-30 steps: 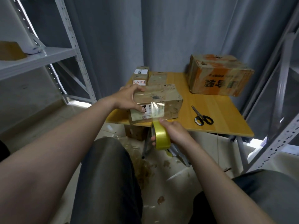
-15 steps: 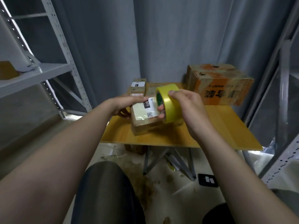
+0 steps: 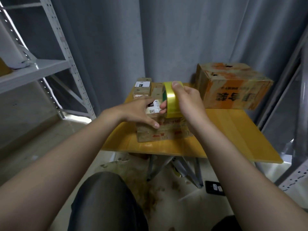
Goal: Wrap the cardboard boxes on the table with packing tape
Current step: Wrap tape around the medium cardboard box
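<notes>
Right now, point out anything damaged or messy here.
The big box at the table's back right looks worn: holes in its top, orange print scuffed. Brown scraps and stains litter the floor beneath the table.

Four cardboard boxes are sitting on the one tabletop: a near box, a large orange-printed box, a small labelled box and a plain box. One yellow tape roll and two hands, left hand and right hand, are showing.
</notes>
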